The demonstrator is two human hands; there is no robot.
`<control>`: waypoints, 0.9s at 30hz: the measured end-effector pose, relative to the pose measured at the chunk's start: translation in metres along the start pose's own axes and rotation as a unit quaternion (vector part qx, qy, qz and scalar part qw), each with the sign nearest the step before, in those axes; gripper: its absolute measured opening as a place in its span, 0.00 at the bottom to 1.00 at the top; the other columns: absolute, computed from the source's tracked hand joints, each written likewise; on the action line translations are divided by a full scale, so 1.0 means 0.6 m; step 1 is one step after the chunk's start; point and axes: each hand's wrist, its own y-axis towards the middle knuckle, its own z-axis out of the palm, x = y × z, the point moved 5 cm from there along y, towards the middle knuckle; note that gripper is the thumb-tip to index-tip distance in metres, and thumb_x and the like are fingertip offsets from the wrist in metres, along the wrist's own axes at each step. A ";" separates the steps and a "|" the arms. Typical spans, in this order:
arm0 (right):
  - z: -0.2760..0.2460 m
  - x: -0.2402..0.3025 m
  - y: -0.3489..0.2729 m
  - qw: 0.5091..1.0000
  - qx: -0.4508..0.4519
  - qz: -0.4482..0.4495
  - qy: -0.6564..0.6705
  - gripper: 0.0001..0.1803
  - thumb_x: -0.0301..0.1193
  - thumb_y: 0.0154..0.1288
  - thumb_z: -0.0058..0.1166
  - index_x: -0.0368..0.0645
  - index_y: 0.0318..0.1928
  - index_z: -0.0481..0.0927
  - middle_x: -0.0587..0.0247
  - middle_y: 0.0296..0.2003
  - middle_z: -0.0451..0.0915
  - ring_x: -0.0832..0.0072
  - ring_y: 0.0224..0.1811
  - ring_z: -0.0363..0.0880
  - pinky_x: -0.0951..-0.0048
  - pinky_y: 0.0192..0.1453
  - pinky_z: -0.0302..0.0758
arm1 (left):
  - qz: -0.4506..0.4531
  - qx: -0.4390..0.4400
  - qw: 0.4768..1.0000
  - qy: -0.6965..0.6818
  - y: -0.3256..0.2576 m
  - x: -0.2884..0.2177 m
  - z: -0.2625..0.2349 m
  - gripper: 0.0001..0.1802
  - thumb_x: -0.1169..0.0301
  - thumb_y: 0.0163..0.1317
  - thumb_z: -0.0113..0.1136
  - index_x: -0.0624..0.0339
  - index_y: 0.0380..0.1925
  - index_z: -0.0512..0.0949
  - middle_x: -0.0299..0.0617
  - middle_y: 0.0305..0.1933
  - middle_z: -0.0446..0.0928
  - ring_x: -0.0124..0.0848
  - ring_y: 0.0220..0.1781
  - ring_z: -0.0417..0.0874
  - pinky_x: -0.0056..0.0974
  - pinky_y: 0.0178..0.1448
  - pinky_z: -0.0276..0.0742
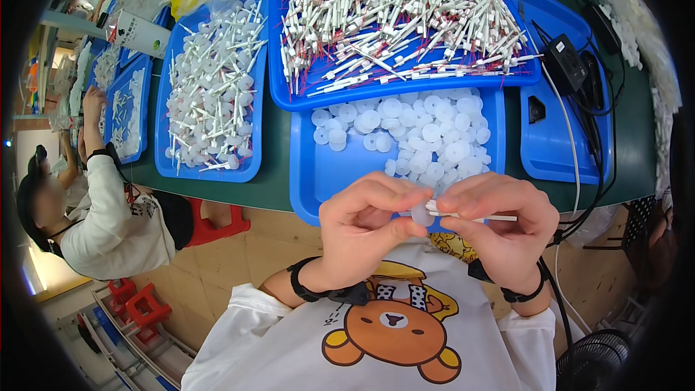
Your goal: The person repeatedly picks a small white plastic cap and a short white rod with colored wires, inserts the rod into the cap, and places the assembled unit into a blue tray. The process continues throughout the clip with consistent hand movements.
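White plastic disc [420, 212] pinched in the fingertips of the left hand [360, 228]; right hand [499, 224] clamped on a thin white stick [483, 216] whose tip meets the disc. At 12 o'clock, a blue tray [326, 174] of loose discs on the green bench [271, 174].

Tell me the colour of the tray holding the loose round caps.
Blue tray, seen in the head view, with white caps.

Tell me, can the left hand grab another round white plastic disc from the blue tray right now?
Probably not straight away: the left hand is pinching a round white plastic disc. The blue tray sits just beyond it with nothing between, so once freed it likely could.
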 end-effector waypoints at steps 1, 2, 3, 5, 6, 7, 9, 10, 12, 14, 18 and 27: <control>0.000 -0.001 -0.001 1.000 -0.006 -0.003 0.002 0.11 0.11 0.57 0.65 0.29 0.41 0.83 0.45 0.40 0.87 0.63 0.45 0.88 0.68 0.50 0.85 | 0.001 0.005 1.000 -0.003 0.001 0.001 0.000 0.17 0.91 0.53 0.69 0.71 0.43 0.81 0.52 0.49 0.80 0.41 0.57 0.83 0.40 0.56 0.83; 0.000 -0.004 -0.002 1.000 -0.010 0.008 0.018 0.11 0.11 0.57 0.65 0.29 0.41 0.82 0.45 0.40 0.87 0.63 0.45 0.88 0.68 0.50 0.85 | 0.001 0.009 1.000 -0.006 0.002 0.001 0.001 0.16 0.91 0.53 0.69 0.71 0.43 0.81 0.52 0.49 0.80 0.41 0.57 0.83 0.40 0.56 0.83; -0.001 -0.007 -0.003 0.999 -0.015 0.018 0.035 0.11 0.11 0.57 0.65 0.29 0.41 0.82 0.46 0.40 0.86 0.63 0.45 0.88 0.68 0.50 0.85 | 0.000 0.006 1.000 -0.010 0.002 0.002 0.002 0.16 0.90 0.53 0.69 0.71 0.43 0.81 0.52 0.49 0.80 0.41 0.56 0.83 0.40 0.56 0.83; 0.000 -0.014 -0.006 0.997 -0.025 0.033 0.058 0.11 0.10 0.57 0.65 0.30 0.41 0.82 0.46 0.41 0.86 0.63 0.45 0.88 0.68 0.50 0.85 | 0.000 -0.001 1.000 -0.016 0.002 0.002 0.005 0.16 0.90 0.53 0.70 0.70 0.42 0.81 0.52 0.49 0.80 0.40 0.55 0.83 0.41 0.57 0.83; 0.002 -0.017 -0.011 0.997 -0.032 0.038 0.064 0.12 0.10 0.57 0.64 0.30 0.42 0.82 0.46 0.41 0.86 0.63 0.45 0.88 0.68 0.50 0.85 | 0.007 0.001 1.000 -0.010 -0.001 0.001 0.005 0.16 0.90 0.53 0.70 0.70 0.42 0.81 0.52 0.49 0.80 0.39 0.54 0.83 0.41 0.57 0.82; 0.003 -0.021 -0.015 0.996 -0.039 0.042 0.069 0.12 0.10 0.57 0.64 0.30 0.42 0.81 0.46 0.41 0.86 0.63 0.45 0.88 0.68 0.51 0.85 | 0.016 0.004 1.000 -0.006 -0.003 0.001 0.003 0.17 0.90 0.52 0.71 0.70 0.42 0.81 0.52 0.48 0.80 0.39 0.53 0.84 0.42 0.57 0.82; 0.002 -0.029 -0.021 0.994 -0.046 0.045 0.089 0.13 0.10 0.58 0.64 0.30 0.43 0.81 0.46 0.42 0.86 0.63 0.46 0.88 0.68 0.51 0.84 | 0.007 0.008 1.000 0.015 -0.003 -0.001 0.003 0.17 0.89 0.52 0.72 0.70 0.42 0.81 0.51 0.48 0.80 0.38 0.52 0.84 0.42 0.57 0.82; 0.002 -0.032 -0.022 0.993 -0.048 0.045 0.100 0.14 0.09 0.58 0.63 0.30 0.44 0.80 0.46 0.42 0.86 0.63 0.47 0.88 0.68 0.52 0.84 | -0.008 0.009 0.999 0.033 0.002 -0.009 0.005 0.17 0.89 0.51 0.72 0.70 0.41 0.81 0.51 0.47 0.80 0.37 0.51 0.83 0.42 0.57 0.81; -0.001 -0.030 -0.021 0.994 -0.033 0.079 0.067 0.19 0.11 0.57 0.65 0.31 0.49 0.78 0.46 0.44 0.85 0.64 0.49 0.86 0.67 0.54 0.83 | -0.027 0.019 0.996 0.087 0.012 -0.027 0.006 0.17 0.89 0.51 0.72 0.70 0.41 0.81 0.50 0.46 0.79 0.36 0.50 0.83 0.41 0.57 0.80; -0.002 -0.022 -0.014 0.993 -0.054 0.100 0.038 0.25 0.12 0.55 0.67 0.31 0.54 0.75 0.47 0.46 0.85 0.64 0.51 0.85 0.66 0.57 0.81 | -0.036 0.039 0.986 0.158 0.023 -0.050 0.000 0.17 0.89 0.52 0.72 0.70 0.42 0.81 0.50 0.46 0.79 0.36 0.50 0.83 0.39 0.57 0.79; -0.019 -0.015 -0.017 0.986 -0.101 0.134 -0.018 0.32 0.15 0.56 0.66 0.33 0.61 0.69 0.52 0.48 0.84 0.68 0.52 0.83 0.66 0.61 0.76 | 0.043 -0.091 0.964 0.247 0.031 -0.103 -0.075 0.18 0.88 0.56 0.68 0.69 0.46 0.78 0.45 0.48 0.76 0.29 0.46 0.81 0.33 0.54 0.78; -0.043 -0.006 -0.023 0.974 -0.053 0.177 -0.130 0.15 0.17 0.63 0.58 0.34 0.51 0.78 0.58 0.41 0.85 0.72 0.47 0.83 0.70 0.58 0.75 | 0.159 -0.151 0.540 0.812 0.059 -0.197 -0.125 0.26 0.77 0.54 0.71 0.53 0.55 0.81 0.46 0.66 0.73 0.44 0.65 0.74 0.46 0.63 0.73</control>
